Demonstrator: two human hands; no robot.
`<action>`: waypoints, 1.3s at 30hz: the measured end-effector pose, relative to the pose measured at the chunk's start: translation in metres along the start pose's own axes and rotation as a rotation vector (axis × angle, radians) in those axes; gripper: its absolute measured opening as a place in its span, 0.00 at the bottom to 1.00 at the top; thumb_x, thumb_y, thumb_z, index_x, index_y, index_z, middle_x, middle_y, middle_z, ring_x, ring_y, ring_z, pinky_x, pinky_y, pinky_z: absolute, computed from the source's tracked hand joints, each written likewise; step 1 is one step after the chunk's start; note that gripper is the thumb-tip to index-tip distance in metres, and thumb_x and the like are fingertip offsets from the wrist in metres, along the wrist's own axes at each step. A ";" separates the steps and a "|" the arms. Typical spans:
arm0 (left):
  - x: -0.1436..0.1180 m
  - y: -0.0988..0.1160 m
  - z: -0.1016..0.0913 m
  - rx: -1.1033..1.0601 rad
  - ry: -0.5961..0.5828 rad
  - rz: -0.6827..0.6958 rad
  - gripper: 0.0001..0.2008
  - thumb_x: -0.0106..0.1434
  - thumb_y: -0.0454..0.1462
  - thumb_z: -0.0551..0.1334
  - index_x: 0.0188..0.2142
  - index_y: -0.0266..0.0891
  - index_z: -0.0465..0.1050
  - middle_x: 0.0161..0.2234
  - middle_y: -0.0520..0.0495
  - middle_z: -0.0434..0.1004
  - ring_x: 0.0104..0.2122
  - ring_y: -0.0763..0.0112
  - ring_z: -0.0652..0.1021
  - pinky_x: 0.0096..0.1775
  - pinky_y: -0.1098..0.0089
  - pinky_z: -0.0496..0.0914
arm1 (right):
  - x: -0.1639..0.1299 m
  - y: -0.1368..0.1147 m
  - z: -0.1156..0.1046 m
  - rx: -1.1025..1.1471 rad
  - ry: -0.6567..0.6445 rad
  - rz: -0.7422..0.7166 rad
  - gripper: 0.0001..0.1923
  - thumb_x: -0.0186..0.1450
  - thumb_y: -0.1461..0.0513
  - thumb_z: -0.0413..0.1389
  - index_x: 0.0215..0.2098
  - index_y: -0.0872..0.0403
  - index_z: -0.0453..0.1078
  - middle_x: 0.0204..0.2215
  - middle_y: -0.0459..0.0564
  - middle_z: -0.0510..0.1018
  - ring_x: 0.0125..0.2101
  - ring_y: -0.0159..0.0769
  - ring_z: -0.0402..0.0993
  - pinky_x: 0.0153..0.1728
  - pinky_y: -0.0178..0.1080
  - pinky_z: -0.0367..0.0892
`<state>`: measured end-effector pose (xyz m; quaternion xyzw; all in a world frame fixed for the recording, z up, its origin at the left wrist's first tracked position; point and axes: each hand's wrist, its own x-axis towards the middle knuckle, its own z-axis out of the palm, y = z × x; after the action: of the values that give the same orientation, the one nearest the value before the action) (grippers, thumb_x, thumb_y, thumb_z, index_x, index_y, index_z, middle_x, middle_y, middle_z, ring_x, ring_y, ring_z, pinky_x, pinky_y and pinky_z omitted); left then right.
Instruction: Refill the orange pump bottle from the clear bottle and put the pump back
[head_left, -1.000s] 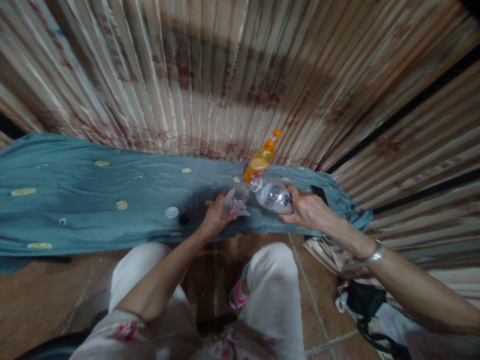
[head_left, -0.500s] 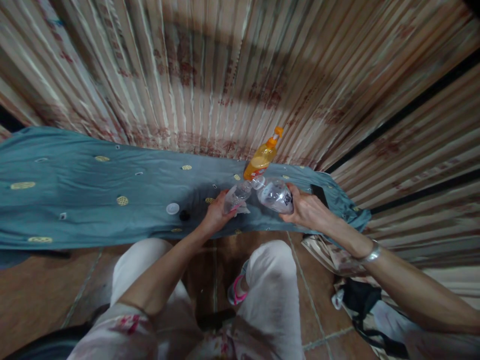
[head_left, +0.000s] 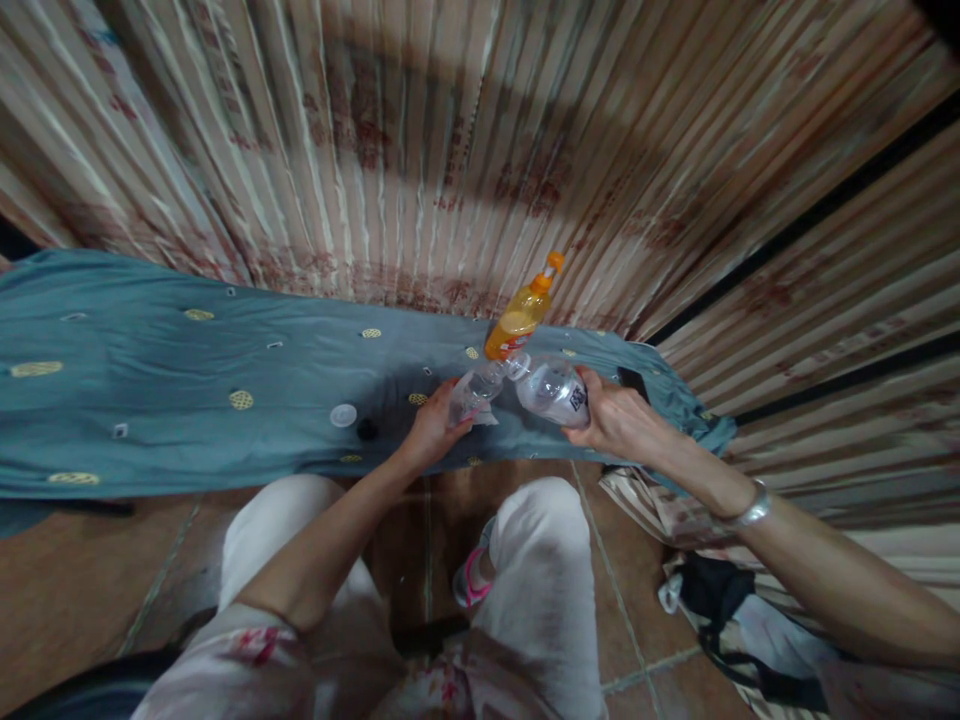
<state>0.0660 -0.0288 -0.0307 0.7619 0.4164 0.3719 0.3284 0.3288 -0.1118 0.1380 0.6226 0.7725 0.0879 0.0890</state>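
My left hand (head_left: 439,428) is closed round a small clear plastic bottle (head_left: 477,388), with a whitish crumpled piece hanging below it. In my right hand (head_left: 611,412) is a larger clear plastic bottle (head_left: 551,388), tilted so its neck points left. The two bottle mouths meet or nearly meet; I cannot tell whether they touch. Just behind them stands an orange bottle (head_left: 517,322) with an orange pump top. A white round cap (head_left: 343,415) and a small black cap-like thing (head_left: 367,429) lie left of my left hand.
A blue-green cloth with yellow prints (head_left: 165,380) covers the long low surface. A dark flat object (head_left: 634,382) lies beyond my right hand. Pleated curtains (head_left: 420,170) hang behind and to the right. A black and white bag (head_left: 742,620) rests on the tiled floor.
The view has shifted very slightly. Both hands keep their grip on the bottles, mouths still close together, with no other clear movement.
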 end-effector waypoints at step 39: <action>-0.001 -0.016 0.010 0.005 -0.017 0.110 0.33 0.62 0.37 0.68 0.65 0.43 0.61 0.62 0.38 0.74 0.62 0.54 0.76 0.63 0.52 0.71 | -0.004 0.022 -0.003 -0.097 -0.034 -0.087 0.45 0.62 0.52 0.61 0.67 0.74 0.55 0.47 0.72 0.82 0.44 0.57 0.82 0.45 0.46 0.73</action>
<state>0.0679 -0.0250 -0.0489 0.7876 0.3722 0.3817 0.3091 0.3500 -0.1114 0.1461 0.5849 0.7919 0.1109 0.1359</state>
